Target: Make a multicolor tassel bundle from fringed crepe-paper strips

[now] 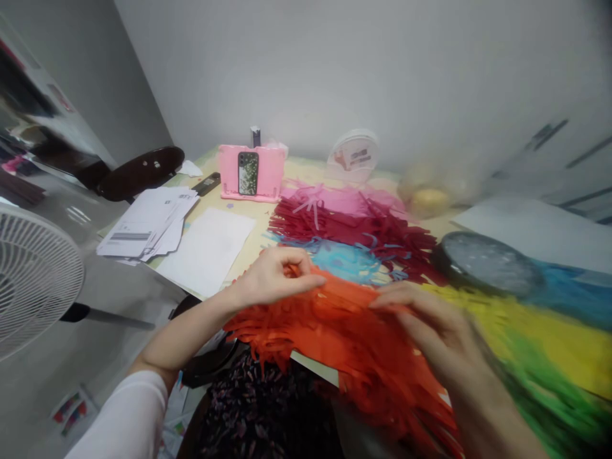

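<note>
A heap of orange fringed paper strips [344,331] lies at the near edge of the table and hangs over it. My left hand [275,277] is closed in a pinch on the far left end of the orange strips. My right hand [430,322] rests on the heap's right side, fingers curled and pressed onto the orange paper. Behind the orange heap lie light blue strips [342,261], dark red strips [354,226] and pink strips [335,194].
Yellow and green fringed paper [540,344] spreads at the right, with a grey round lid [485,261] beside it. A pink stand holding a phone [248,172] stands at the back. White sheets [208,248] and printed papers [148,223] lie left. A white fan [33,274] stands off the table's left side.
</note>
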`<state>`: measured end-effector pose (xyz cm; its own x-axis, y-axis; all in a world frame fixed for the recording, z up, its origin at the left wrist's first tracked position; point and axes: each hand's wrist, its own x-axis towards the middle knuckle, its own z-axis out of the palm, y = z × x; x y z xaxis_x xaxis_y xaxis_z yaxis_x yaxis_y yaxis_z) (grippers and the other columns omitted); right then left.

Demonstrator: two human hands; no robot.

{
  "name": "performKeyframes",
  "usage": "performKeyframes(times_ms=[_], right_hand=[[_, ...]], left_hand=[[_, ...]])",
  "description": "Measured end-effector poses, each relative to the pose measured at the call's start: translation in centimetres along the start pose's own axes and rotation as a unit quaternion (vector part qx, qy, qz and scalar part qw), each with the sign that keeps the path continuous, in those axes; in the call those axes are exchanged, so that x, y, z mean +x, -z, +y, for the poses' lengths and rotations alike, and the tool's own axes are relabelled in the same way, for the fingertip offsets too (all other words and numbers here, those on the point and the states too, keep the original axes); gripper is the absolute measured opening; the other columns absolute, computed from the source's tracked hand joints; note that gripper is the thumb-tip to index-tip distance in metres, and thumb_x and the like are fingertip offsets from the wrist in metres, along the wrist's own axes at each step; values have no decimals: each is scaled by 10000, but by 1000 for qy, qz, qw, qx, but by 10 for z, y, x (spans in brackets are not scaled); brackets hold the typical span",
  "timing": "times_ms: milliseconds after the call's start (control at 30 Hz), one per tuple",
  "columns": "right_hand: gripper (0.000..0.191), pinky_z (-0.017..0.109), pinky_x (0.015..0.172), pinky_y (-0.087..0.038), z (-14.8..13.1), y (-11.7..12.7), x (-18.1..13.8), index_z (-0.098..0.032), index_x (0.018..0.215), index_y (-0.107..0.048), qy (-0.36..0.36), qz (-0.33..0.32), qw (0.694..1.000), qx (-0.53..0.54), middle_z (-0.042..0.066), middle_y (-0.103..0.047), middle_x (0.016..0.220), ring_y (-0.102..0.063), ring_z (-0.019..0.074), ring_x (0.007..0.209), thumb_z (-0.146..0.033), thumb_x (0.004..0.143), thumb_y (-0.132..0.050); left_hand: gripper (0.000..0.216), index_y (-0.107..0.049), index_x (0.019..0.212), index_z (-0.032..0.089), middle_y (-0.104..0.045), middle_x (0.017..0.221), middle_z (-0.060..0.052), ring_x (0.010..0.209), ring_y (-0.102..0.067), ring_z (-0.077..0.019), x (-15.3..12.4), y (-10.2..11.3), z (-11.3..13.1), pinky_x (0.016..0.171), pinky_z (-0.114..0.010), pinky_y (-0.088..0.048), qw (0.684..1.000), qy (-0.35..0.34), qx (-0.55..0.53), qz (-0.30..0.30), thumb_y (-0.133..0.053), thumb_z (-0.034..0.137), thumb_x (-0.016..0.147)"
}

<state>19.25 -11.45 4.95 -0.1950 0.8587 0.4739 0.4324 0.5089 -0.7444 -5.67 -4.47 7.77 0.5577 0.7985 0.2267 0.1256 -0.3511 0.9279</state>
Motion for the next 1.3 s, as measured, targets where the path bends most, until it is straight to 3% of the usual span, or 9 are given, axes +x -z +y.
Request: performKeyframes(times_ms=[100,167,267,333,467,633,767,933,1300], right_hand=[[172,233,730,-511,-7,-1,1,-259,771,-677,21,19,998,-54,-12,-708,762,-674,150,746,-215,900,-571],[116,235,672,-511,-8,-3,0,-252,756,-647,1,40,995,-89,-16,-703,731,-674,150,688,-260,871,-636],[146,275,688,-530,-8,-4,-2,-252,974,-664,-46,47,989,-130,20,-750,886,-713,190,766,-340,858,-655],[216,315,730,-537,-9,-4,-3,-256,1051,-678,-60,40,985,-159,43,-760,971,-723,220,836,-370,877,-618],[130,319,706,-538,-15,-3,-1,-263,852,-689,-70,35,987,-142,32,-752,864,-711,220,790,-361,867,-605],[117,260,630,-539,-18,-3,-2,-261,815,-671,-123,53,989,-68,1,-708,765,-673,166,663,-374,840,-651],[150,259,669,-561,-16,-3,-5,-287,864,-748,-154,77,984,-49,6,-745,816,-691,172,704,-413,829,-675],[136,256,658,-578,-12,-2,-7,-327,896,-796,-159,80,984,6,4,-779,865,-719,183,739,-364,840,-678],[135,302,707,-591,-18,-4,0,-301,792,-781,-106,75,991,10,15,-762,788,-719,208,767,-289,832,-653]], left_hand=[[338,-498,607,158,-538,632,25,602,-483,-92,-2,-3,-2,581,-216,-365,998,-12,69,8,-701,334,812],[169,-608,802,153,-614,746,6,691,-554,-111,-3,-1,1,665,-222,-416,994,-36,106,2,-689,298,834],[254,-636,1111,180,-695,934,-36,869,-629,-151,-4,2,5,819,-255,-454,987,-62,148,-25,-657,269,874],[152,-666,1016,175,-713,942,-55,928,-642,-175,-4,2,7,877,-281,-450,981,-64,179,-40,-633,252,889],[69,-600,821,163,-712,925,-63,905,-653,-180,-2,2,7,850,-292,-476,986,-35,156,-47,-622,210,865],[129,-630,907,131,-717,796,-46,667,-678,-128,-2,0,4,680,-242,-523,994,42,-53,-90,-645,253,866],[224,-736,966,94,-724,743,-58,577,-654,-102,-3,-2,4,603,-210,-515,986,96,-125,-59,-679,279,852],[242,-769,1029,126,-742,764,-71,641,-673,-114,-4,1,4,682,-232,-537,977,74,-187,-66,-673,269,860],[141,-687,739,109,-687,719,-64,668,-650,-129,-5,1,2,685,-241,-518,986,42,-148,-62,-642,227,802]])
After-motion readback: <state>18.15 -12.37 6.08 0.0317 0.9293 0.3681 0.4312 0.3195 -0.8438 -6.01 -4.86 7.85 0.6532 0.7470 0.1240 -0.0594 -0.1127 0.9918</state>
